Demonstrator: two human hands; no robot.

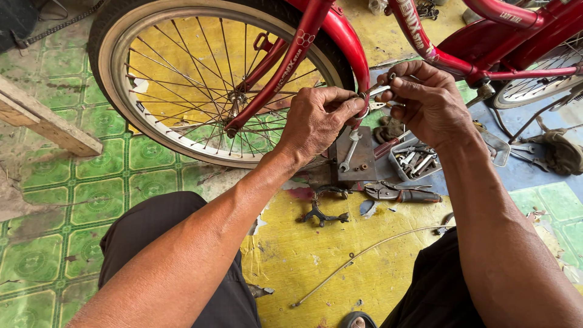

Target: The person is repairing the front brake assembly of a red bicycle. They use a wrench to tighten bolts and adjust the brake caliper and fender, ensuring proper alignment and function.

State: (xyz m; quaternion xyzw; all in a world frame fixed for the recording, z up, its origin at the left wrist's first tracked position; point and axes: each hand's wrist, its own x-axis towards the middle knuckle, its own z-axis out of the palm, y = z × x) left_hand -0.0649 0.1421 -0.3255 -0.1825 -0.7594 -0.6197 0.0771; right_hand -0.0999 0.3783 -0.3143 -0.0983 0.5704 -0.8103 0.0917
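A red bicycle stands before me, its front wheel with a silver rim and red mudguard. My left hand pinches the lower end of the mudguard, fingers closed on a small fitting there. My right hand holds a small silver wrench against the same spot. Both hands meet at the mudguard's tip, just left of the red down tube.
On the floor below lie a metal plate with a spanner, a tray of wrenches, pliers, a black brake caliper and a thin cable. A wooden plank sits left. The rear wheel is at right.
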